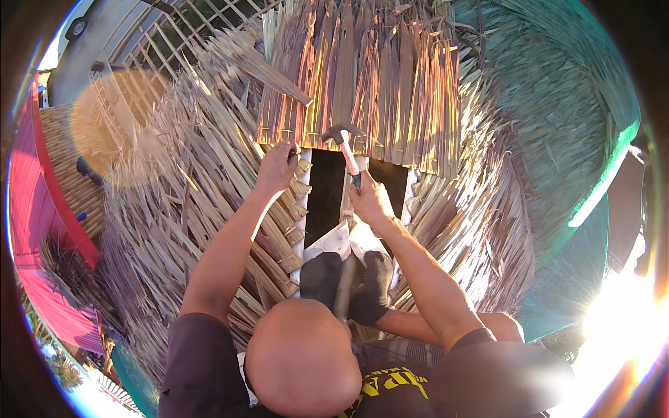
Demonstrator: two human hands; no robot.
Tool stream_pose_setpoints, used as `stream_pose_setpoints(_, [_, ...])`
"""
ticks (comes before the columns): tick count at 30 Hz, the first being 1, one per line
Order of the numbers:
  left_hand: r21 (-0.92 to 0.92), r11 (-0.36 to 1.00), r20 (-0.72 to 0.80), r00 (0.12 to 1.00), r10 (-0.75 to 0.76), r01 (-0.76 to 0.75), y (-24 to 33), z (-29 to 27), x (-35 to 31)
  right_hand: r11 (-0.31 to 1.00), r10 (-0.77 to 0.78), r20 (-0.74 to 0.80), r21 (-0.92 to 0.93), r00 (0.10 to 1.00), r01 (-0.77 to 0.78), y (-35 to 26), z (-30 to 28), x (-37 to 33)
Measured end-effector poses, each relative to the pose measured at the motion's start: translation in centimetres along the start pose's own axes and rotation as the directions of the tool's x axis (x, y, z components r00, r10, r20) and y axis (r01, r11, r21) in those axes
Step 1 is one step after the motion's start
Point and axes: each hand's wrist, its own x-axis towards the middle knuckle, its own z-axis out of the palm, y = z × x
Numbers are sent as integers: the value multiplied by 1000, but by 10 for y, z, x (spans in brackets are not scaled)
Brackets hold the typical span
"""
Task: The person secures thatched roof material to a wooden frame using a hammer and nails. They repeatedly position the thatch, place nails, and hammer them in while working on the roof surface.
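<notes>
My right hand [371,200] is wrapped round the dark grip of a claw hammer [350,157]. The hammer's head lies over the lower edge of a thatch panel [362,83] of long brown dried leaves. At the panel's lower left corner my left hand [280,166] is closed, fingers curled and pressed together. Whatever it pinches, if anything, is too small to make out. Below the panel, light-coloured wooden battens [346,195] frame a dark gap [325,198] in the roof, between my two arms.
Layered thatch [202,167] slopes away on the left, more thatch [460,237] on the right. My dark-covered feet [320,279] rest below the gap. Green netting [557,104] covers thatch at far right. A red roof [52,230] and bamboo poles [70,160] lie left.
</notes>
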Motion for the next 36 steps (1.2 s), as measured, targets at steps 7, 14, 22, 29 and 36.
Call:
stream_pose_setpoints(7, [-229, 671, -523, 492, -696, 705, -56, 46, 39, 966, -2, -57, -259, 998, -12, 27, 15, 24])
stream_pose_setpoints(14, [-278, 927, -596, 711, -373, 253, -43, 11, 91, 991, -115, -170, -81, 979, 102, 12, 7, 28])
stream_pose_setpoints(22, [160, 858, -312, 850, -425, 488, -66, 15, 52, 960, -153, -56, -245, 987, 134, -20, 1, 25])
stream_pose_setpoints(29, [360, 801, -324, 869, -372, 478, -77, 29, 55, 909, -140, -24, -400, 990, 119, -12, 34, 47])
stream_pose_setpoints(36, [289, 955, -199, 972, 126, -65, -50, 37, 54, 931, 31, 15, -363, 999, -23, -4, 40, 54])
